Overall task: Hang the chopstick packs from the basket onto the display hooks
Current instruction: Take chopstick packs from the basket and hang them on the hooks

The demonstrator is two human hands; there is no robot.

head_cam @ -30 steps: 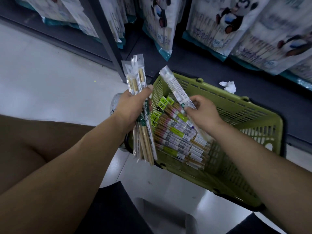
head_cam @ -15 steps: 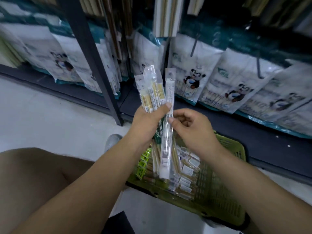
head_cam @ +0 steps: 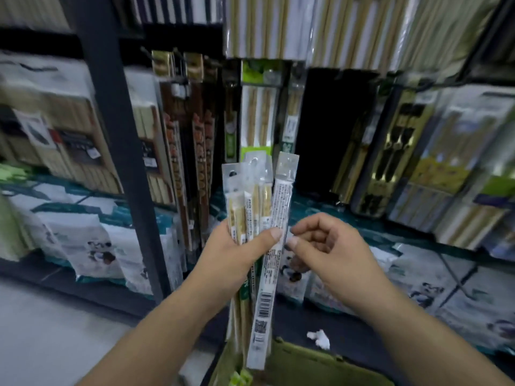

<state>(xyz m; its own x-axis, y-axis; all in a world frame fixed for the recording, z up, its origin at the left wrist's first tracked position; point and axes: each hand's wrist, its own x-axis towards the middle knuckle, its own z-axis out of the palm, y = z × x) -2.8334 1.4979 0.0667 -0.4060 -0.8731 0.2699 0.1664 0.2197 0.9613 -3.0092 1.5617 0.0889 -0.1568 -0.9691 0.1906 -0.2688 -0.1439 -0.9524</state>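
Head view: basket (head_cam: 306, 363) cut off at bottom edge, contents mostly hidden; shelf goods (head_cam: 257, 115) blurred. Left hand (head_cam: 237, 252) raised, thumb clamped across upright chopstick packs (head_cam: 280, 201) — right hand (head_cam: 326, 246) curled just beside outermost pack, contact unclear.

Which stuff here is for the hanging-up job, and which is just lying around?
For the job: chopstick packs gripped by the left hand; green basket; hanging packs on the display.
Just lying about: crumpled white paper beyond the basket; panda bags.

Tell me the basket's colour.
The basket is olive green, best seen in the head view.
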